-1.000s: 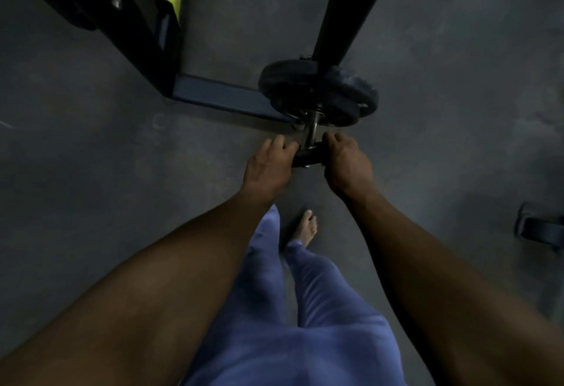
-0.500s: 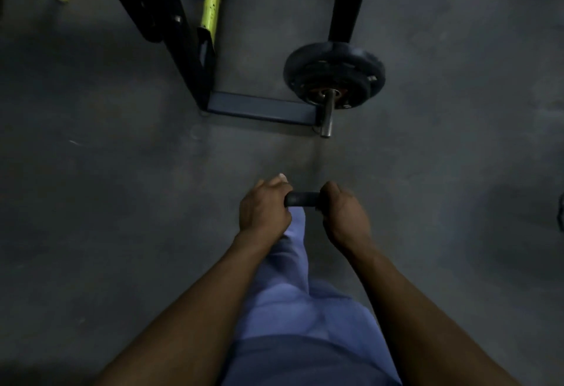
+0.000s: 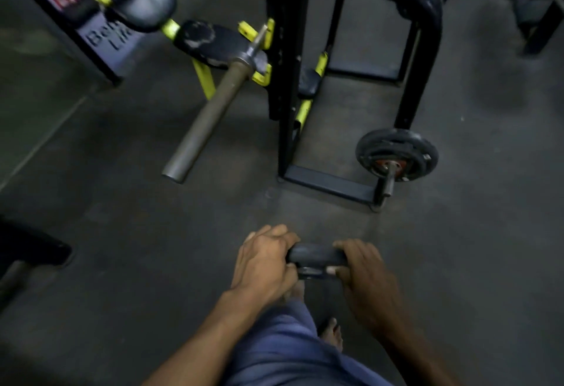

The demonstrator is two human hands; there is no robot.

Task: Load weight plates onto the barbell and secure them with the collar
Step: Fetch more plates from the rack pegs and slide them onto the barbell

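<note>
I hold a small black weight plate (image 3: 317,259) edge-on in front of me, low in the view. My left hand (image 3: 264,263) grips its left side and my right hand (image 3: 364,269) grips its right side. The bare steel barbell sleeve (image 3: 203,124) sticks out toward me at upper left, resting in a yellow hook on the rack. It carries no plates. More black plates (image 3: 396,155) sit on a storage peg at the rack's base, to the right. No collar is visible.
A black rack frame (image 3: 285,80) with a floor bar (image 3: 329,185) stands ahead. A bench pad (image 3: 213,40) lies behind the barbell. A dark object (image 3: 27,251) sits at the left edge. My bare feet and blue trousers are below my hands on the grey floor.
Both hands pulled the small plate off the storage peg and carried it back toward me. My view has lifted and swung left, bringing the barbell sleeve into sight.
</note>
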